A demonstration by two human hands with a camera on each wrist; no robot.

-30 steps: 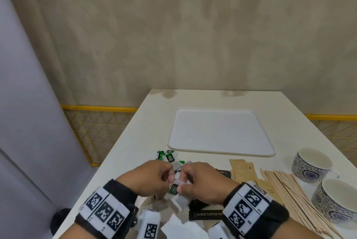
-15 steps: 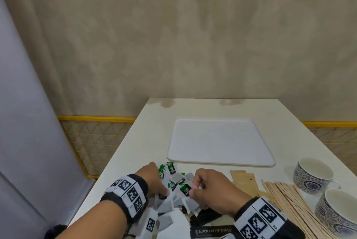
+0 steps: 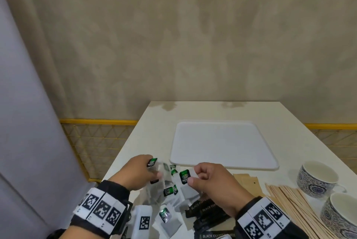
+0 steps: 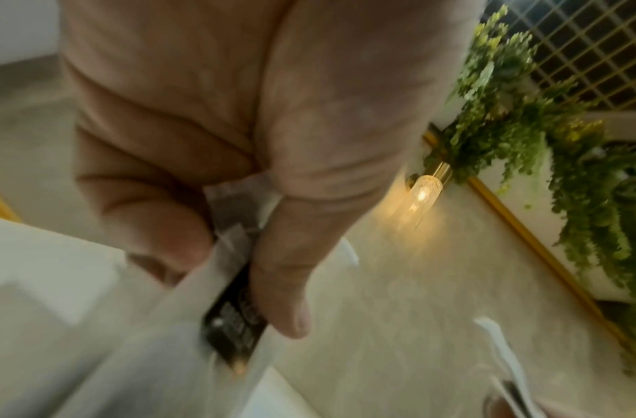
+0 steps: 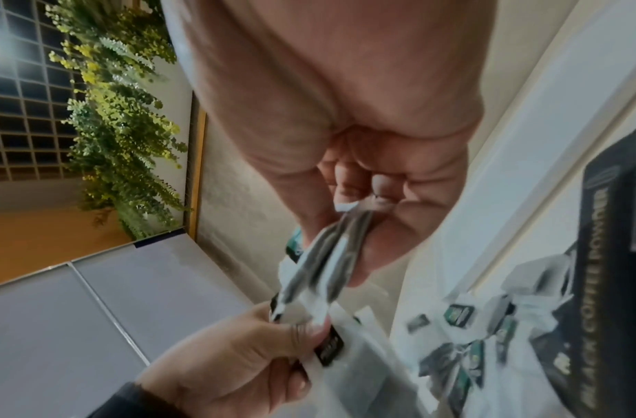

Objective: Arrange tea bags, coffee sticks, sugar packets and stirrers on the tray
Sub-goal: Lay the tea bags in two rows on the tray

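A pile of white tea bags (image 3: 168,192) with green tags lies at the table's near edge, in front of the white tray (image 3: 222,123), which holds nothing. My left hand (image 3: 154,171) pinches tea bags, a green tag (image 3: 152,161) sticking up by its fingers; in the left wrist view thumb and fingers clamp a tea bag (image 4: 234,325). My right hand (image 3: 191,176) pinches another tea bag (image 3: 184,178) just right of it; the right wrist view shows tea bags (image 5: 323,254) hanging from its fingertips. Black coffee sticks (image 3: 208,211) lie under my right wrist.
Brown sugar packets (image 3: 249,182) lie right of my right hand. A fan of wooden stirrers (image 3: 289,209) spreads beyond them. Two blue-patterned cups (image 3: 318,177) (image 3: 342,217) stand at the right edge. The table's left edge drops off beside my left hand.
My hands were together over the tea bag pile and have drawn apart, each now holding tea bags above it. The view has tilted upward.
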